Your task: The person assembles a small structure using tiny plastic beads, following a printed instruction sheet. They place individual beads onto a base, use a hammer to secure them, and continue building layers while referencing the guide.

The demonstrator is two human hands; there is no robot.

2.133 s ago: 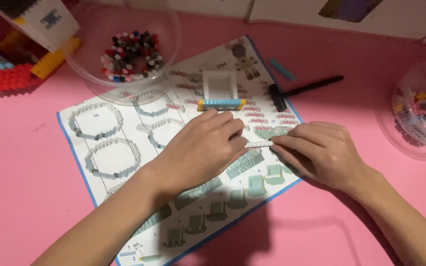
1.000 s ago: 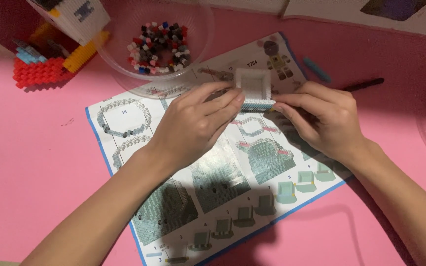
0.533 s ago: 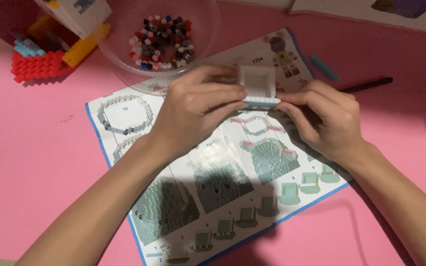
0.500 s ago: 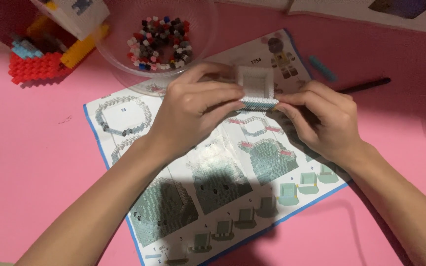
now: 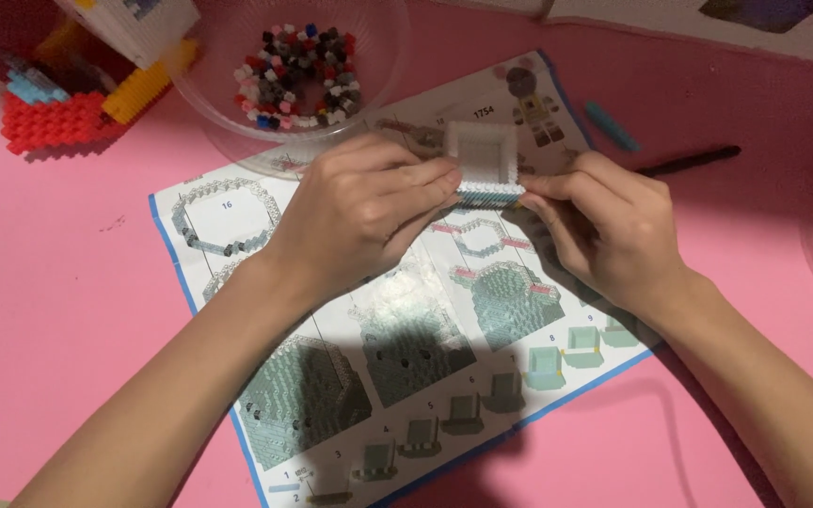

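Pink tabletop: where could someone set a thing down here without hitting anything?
Bare pink tabletop lies left of the printed instruction sheet, below the red brick piece. Another bare patch sits at the bottom edge between the forearms. Crowded: the clear bowl of small beads, and both hands, left hand and right hand, at the small white block box.

We see a pink surface point(image 5: 68, 282) carrying an instruction sheet point(image 5: 406, 348) with a blue border. Above the sheet's upper left stands a clear bowl point(image 5: 209, 94) of mixed beads; left of the bowl lies a red brick block point(image 5: 44, 122). Beyond the sheet's upper right corner lie a teal stick point(image 5: 611, 127) and a black pen point(image 5: 689, 161).
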